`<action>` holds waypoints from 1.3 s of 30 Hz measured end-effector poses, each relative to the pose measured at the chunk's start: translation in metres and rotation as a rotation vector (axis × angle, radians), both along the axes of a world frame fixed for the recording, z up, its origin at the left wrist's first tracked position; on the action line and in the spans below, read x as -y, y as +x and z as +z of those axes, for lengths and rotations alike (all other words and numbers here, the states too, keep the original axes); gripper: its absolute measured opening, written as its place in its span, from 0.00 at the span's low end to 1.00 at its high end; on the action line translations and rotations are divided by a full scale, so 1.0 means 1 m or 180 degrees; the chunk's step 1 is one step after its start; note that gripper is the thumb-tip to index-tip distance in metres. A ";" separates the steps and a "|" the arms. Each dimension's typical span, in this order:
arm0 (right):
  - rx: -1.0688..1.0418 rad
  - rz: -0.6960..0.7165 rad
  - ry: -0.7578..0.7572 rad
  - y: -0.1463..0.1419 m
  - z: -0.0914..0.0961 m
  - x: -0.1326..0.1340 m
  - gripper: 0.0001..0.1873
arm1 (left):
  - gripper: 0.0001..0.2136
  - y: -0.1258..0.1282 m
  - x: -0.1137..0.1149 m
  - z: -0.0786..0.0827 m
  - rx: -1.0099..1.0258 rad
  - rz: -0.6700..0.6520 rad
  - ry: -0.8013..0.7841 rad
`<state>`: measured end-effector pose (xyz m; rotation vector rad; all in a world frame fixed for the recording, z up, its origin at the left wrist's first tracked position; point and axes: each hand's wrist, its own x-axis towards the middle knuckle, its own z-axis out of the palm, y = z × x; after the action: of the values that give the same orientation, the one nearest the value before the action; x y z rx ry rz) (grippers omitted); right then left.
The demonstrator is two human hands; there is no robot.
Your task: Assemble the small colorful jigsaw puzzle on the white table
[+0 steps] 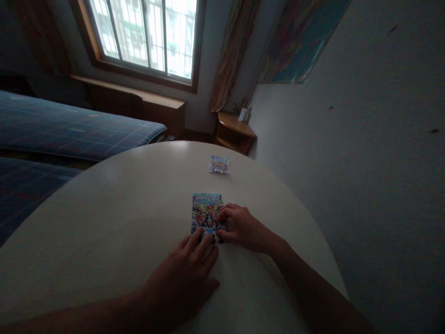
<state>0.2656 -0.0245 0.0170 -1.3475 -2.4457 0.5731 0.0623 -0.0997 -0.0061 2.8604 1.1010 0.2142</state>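
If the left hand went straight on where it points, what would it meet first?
Probably the right hand, just ahead at the right edge of the colourful picture, though depth is unclear.

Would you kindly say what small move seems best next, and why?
Perhaps press the colourful picture gently with the right hand, which is at its lower right, while the left hand lies over its lower edge and could steady it.

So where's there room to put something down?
Bare table: a big patch from the colourful picture left to the rim, a smaller one between picture and small sheet. Crowded: the picture's near end, with the left hand and right hand.
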 end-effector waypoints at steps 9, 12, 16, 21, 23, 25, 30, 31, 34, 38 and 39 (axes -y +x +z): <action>-0.0504 0.0122 -0.0326 0.000 0.003 0.000 0.05 | 0.24 0.001 0.000 0.004 0.0016 0.0039 -0.0112; -0.0605 0.0335 -0.0533 0.002 0.005 0.001 0.09 | 0.24 0.001 0.000 0.004 -0.0030 0.0026 -0.0118; -0.0472 0.0412 -0.0562 0.006 0.010 0.001 0.09 | 0.24 0.001 0.000 0.003 -0.0001 0.0001 -0.0104; -0.0671 -0.0073 -0.0500 0.005 0.007 -0.003 0.05 | 0.23 0.000 0.001 0.003 0.0046 0.0034 -0.0077; -0.0779 -0.0217 -0.0438 0.002 0.004 -0.004 0.05 | 0.23 0.000 0.001 0.005 0.0029 0.0046 -0.0106; -0.0847 -0.0265 -0.0433 0.000 0.003 -0.005 0.07 | 0.23 0.000 0.001 0.005 -0.0002 0.0038 -0.0141; -0.0782 -0.0412 -0.0628 -0.003 0.003 -0.006 0.10 | 0.24 0.000 0.000 0.001 -0.0024 0.0007 -0.0042; -0.0780 -0.0464 -0.0675 -0.003 0.004 -0.006 0.10 | 0.24 0.000 0.000 0.000 -0.0022 0.0002 -0.0013; -0.0815 -0.0595 -0.0766 -0.003 0.003 -0.006 0.09 | 0.24 0.000 0.001 0.000 0.0003 0.0003 0.0017; -0.0862 -0.0637 -0.0744 -0.003 0.000 -0.006 0.09 | 0.23 0.001 0.000 0.004 0.0025 0.0000 -0.0046; -0.0864 -0.0587 -0.0730 -0.003 -0.001 -0.006 0.09 | 0.23 0.001 0.000 0.005 0.0019 0.0003 -0.0073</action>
<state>0.2624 -0.0185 0.0162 -1.4531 -2.0639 0.9435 0.0632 -0.0997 -0.0011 2.8375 1.0966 0.2085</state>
